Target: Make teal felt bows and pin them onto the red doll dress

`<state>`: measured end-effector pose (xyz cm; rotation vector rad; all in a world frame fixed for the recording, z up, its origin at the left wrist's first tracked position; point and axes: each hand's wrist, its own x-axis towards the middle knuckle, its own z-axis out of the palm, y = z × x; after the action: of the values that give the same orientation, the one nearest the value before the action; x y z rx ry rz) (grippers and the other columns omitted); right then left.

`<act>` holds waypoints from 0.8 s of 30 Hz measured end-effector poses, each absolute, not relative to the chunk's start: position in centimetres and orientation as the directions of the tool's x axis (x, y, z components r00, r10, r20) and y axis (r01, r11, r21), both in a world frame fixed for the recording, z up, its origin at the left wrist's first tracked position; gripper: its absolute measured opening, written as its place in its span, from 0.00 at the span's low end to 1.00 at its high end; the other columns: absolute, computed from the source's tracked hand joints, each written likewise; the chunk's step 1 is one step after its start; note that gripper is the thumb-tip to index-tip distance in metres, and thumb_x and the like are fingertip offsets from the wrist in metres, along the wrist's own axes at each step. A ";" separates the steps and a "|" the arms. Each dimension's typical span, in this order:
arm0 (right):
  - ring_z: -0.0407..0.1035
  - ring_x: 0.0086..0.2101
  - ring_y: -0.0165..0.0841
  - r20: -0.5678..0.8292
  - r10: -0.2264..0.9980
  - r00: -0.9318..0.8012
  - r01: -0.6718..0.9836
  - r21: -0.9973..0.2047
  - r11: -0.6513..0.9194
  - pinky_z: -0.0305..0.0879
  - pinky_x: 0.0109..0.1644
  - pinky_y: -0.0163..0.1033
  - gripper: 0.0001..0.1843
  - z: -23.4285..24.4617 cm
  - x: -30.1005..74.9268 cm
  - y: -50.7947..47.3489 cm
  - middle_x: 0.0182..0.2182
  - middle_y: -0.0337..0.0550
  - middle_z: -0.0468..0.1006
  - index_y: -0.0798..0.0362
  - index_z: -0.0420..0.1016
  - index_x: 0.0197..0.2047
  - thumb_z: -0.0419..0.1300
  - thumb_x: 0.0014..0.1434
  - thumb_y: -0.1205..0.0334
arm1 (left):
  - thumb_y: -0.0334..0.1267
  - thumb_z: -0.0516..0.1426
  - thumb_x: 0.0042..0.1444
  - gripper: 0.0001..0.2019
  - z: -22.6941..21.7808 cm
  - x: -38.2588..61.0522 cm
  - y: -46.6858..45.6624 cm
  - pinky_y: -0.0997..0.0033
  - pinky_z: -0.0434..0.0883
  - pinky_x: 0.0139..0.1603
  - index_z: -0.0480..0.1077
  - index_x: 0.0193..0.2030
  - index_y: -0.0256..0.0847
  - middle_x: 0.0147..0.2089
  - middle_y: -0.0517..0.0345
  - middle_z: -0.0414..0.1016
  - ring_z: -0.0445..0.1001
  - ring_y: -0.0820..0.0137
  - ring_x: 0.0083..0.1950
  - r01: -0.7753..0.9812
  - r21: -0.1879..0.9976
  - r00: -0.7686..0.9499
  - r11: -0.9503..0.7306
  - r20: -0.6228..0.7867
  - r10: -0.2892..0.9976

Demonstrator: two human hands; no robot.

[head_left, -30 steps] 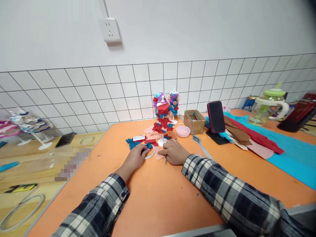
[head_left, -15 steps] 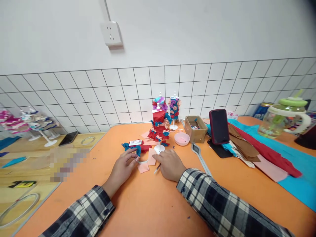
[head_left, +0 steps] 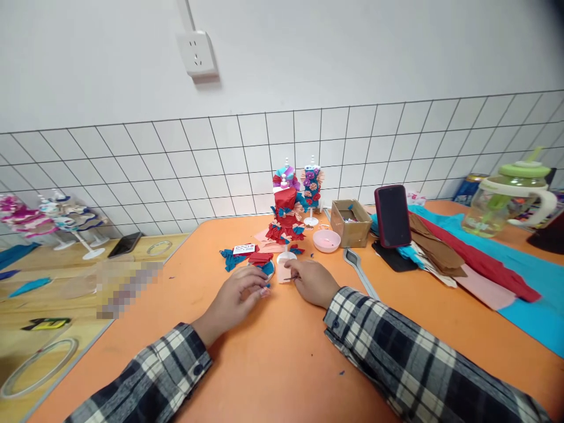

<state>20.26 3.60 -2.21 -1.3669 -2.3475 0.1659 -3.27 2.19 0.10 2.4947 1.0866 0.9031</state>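
My left hand [head_left: 238,296] is closed in a pinch on a small piece of pink crepe paper [head_left: 265,291], mostly hidden by the fingertips. My right hand [head_left: 315,283] grips a thin dark stick-like tool [head_left: 289,278]; its exact kind is too small to tell. Under the tool's tip a pale pink paper piece [head_left: 282,274] lies on the table. Just beyond stands a small white dress stand [head_left: 286,257] wearing a red and blue paper dress [head_left: 287,217]. Red and blue paper scraps [head_left: 262,258] lie beyond my left fingers, with a white label card [head_left: 244,249] among them.
To the right are a pink bowl [head_left: 326,241], a cardboard box [head_left: 351,223], grey scissors or tongs [head_left: 359,273], a propped phone [head_left: 392,216], coloured paper sheets [head_left: 484,264] and a jug [head_left: 497,202]. More dressed stands [head_left: 73,220] are at left.
My left hand has picked up the small pink piece from the table. The tool in my right hand has swung from pointing down to nearly level. The view has shifted slightly.
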 end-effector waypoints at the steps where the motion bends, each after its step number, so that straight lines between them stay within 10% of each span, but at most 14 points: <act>1: 0.68 0.40 0.35 0.293 0.854 -0.430 0.800 -0.315 0.511 0.58 0.43 0.37 0.22 -2.4 20.3 3.7 0.40 0.46 0.78 0.52 0.71 0.55 0.52 0.57 0.72 | 0.39 0.54 0.59 0.08 0.3 -3.0 1.8 0.58 0.66 0.58 0.74 0.38 0.44 0.47 0.52 0.76 0.71 0.62 0.53 0.537 0.445 0.574 -0.716 0.430 0.697; 6: 0.69 0.41 0.34 0.282 0.831 -0.480 0.756 -0.348 0.555 0.59 0.45 0.35 0.18 -3.0 20.2 4.2 0.38 0.44 0.77 0.47 0.80 0.45 0.52 0.59 0.71 | 0.38 0.52 0.61 0.09 -0.1 -1.5 1.0 0.55 0.61 0.63 0.74 0.39 0.46 0.57 0.53 0.72 0.66 0.61 0.61 0.458 0.375 0.790 -0.806 0.244 0.563; 13: 0.68 0.44 0.35 0.313 0.863 -0.397 0.781 -0.380 0.496 0.60 0.47 0.36 0.26 -2.9 20.3 4.2 0.46 0.45 0.76 0.48 0.70 0.58 0.51 0.57 0.72 | 0.36 0.51 0.61 0.08 -1.6 -1.3 1.8 0.61 0.69 0.52 0.72 0.41 0.45 0.53 0.50 0.75 0.72 0.61 0.53 0.540 0.480 0.712 -0.691 0.177 0.680; 24: 0.67 0.42 0.38 0.274 0.872 -0.405 0.856 -0.221 0.467 0.54 0.43 0.41 0.31 -1.9 18.9 3.5 0.42 0.47 0.75 0.45 0.62 0.63 0.51 0.56 0.70 | 0.41 0.56 0.57 0.07 -0.4 -3.0 2.9 0.53 0.64 0.53 0.75 0.35 0.46 0.55 0.49 0.68 0.66 0.54 0.56 0.669 0.267 0.592 -0.694 0.374 0.714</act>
<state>18.92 3.53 -1.87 -1.4598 -2.3705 0.0639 -2.99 2.90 -0.38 2.7145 1.1830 0.7047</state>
